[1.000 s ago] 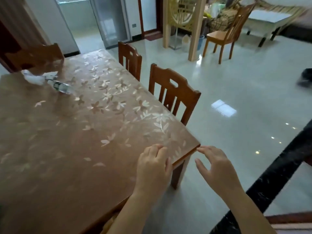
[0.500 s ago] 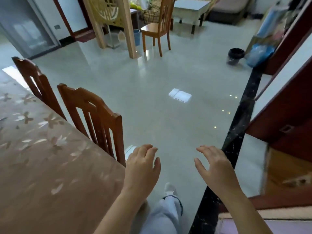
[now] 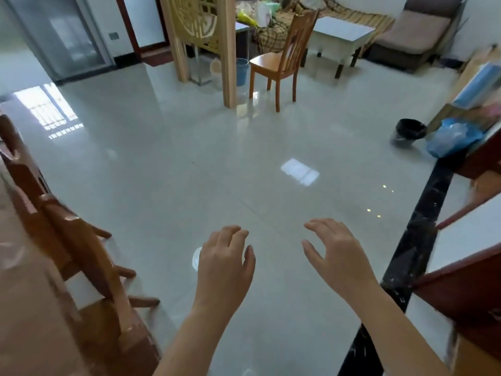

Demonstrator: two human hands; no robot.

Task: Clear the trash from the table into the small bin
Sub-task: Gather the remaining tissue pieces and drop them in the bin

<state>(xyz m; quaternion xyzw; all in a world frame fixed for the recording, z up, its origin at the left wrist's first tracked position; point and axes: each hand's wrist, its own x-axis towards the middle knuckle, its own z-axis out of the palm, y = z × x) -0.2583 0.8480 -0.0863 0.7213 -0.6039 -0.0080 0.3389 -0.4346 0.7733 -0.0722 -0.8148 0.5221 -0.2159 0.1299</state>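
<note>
A small black bin (image 3: 408,132) with a dark liner stands on the floor at the far right, beside a blue plastic bag (image 3: 452,139). My left hand (image 3: 223,263) and my right hand (image 3: 336,255) hover palm-down over the pale tiled floor, fingers apart, holding nothing. Only a blurred strip of the brown table (image 3: 24,308) shows at the left edge. No trash from the table is in view.
Two wooden chairs (image 3: 78,256) stand against the table at left. Another wooden chair (image 3: 282,58), a wooden screen post (image 3: 229,50) and a blue bucket (image 3: 241,70) stand ahead. A black marble strip (image 3: 414,256) and dark red cabinet (image 3: 466,289) line the right.
The view has swung right, away from the table with the bottle and tissue on it, toward the open floor and the black bin. Both hands left the table corner and stay empty.
</note>
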